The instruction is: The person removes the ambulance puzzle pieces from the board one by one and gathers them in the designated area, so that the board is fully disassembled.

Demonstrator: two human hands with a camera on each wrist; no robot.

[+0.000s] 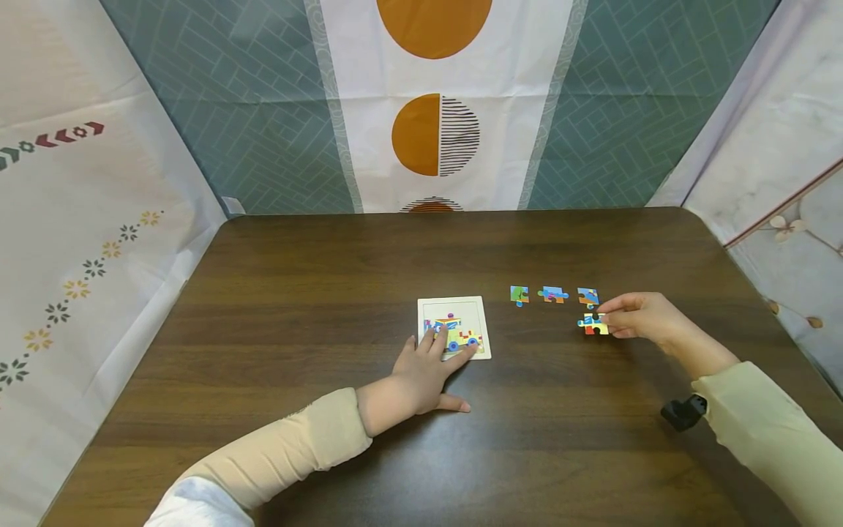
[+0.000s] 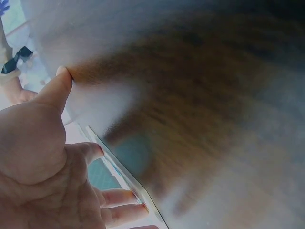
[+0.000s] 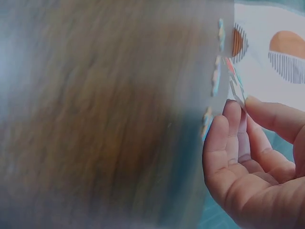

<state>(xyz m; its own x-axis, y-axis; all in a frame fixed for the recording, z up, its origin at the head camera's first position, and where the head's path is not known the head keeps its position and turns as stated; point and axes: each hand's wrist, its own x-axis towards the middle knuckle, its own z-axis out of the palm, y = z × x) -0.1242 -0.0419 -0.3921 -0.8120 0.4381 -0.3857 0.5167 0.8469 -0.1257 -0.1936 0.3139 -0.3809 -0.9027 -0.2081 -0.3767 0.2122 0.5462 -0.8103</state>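
My left hand (image 1: pixel 424 377) rests with spread fingers on the lower part of a white-framed puzzle board (image 1: pixel 451 303). Several pieces in the board form part of a vehicle picture, partly covered by the fingers. In the left wrist view the fingertips (image 2: pixel 125 197) touch the board's edge, and the thumb stretches out over the table. My right hand (image 1: pixel 637 320) pinches a jigsaw piece (image 1: pixel 591 324) with yellow, red and blue on it. The right wrist view shows that piece (image 3: pixel 235 86) edge-on between thumb and fingers, raised off the table.
Three loose jigsaw pieces lie in a row right of the board: a green one (image 1: pixel 519 294), a blue one (image 1: pixel 552 294) and another blue one (image 1: pixel 588 296) just beyond the right hand. The dark wooden table (image 1: pixel 296 293) meets a patterned cloth (image 1: pixel 276 146) at its far edge.
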